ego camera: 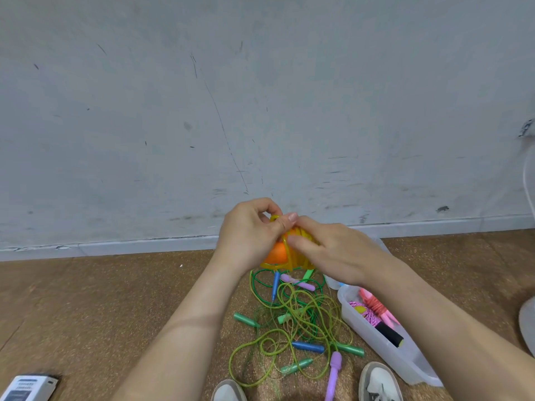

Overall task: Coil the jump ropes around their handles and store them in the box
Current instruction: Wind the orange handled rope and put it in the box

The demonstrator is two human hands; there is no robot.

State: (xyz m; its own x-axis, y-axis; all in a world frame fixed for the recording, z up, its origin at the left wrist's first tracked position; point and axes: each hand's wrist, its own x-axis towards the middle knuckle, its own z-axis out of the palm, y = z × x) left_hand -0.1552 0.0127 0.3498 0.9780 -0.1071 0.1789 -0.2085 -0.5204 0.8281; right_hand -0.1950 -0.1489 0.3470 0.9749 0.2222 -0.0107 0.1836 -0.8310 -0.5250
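Observation:
Both hands hold an orange-handled jump rope point(277, 254) above the floor, its yellow cord wound in coils around the handles. My left hand point(249, 230) grips the handles and pinches a loop of the cord at the top. My right hand point(333, 250) wraps around the coil from the right, its thumb meeting the left fingers. Beneath them a tangle of green ropes point(292, 322) lies on the floor with green, blue and purple handles. The clear plastic box point(385, 351) at the right holds coiled pink ropes and a black handle.
A grey wall with a pale skirting board stands close ahead. Two white shoes point(379, 383) show at the bottom edge beside the box. A small white and black device point(27, 387) lies at the bottom left. The floor is brown cork.

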